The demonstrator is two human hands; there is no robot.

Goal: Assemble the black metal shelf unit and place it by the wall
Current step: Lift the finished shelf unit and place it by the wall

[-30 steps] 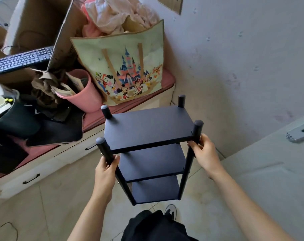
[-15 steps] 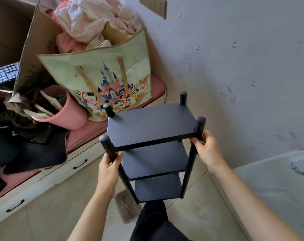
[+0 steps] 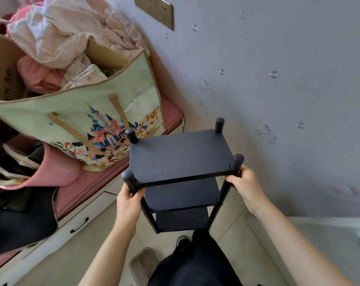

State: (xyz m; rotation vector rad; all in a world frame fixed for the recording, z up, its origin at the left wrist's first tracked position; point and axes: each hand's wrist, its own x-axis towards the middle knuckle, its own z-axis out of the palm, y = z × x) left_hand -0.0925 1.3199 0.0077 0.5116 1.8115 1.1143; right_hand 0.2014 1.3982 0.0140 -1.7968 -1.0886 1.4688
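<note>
The black metal shelf unit [image 3: 179,155] stands upright in front of me, with three tiers and round posts at its corners. My left hand [image 3: 128,200] grips the near-left post just under the top tier. My right hand [image 3: 244,184] grips the near-right post at about the same height. The unit's far side is close to the grey wall [image 3: 278,100]. Its feet are hidden by the lower tiers and my legs, so I cannot tell whether it rests on the tiled floor.
A low white drawer bench with a pink cushion [image 3: 171,114] runs along the left, right beside the unit. On it stand a cartoon-print fabric bag [image 3: 82,120] full of clothes and a pink bin [image 3: 57,172]. A wall socket plate [image 3: 154,9] sits above. A slipper [image 3: 142,263] lies by my feet.
The view has swung right and closer to the wall. The shelf unit has moved with both hands toward the wall corner beside the bench. Both grips are unchanged.
</note>
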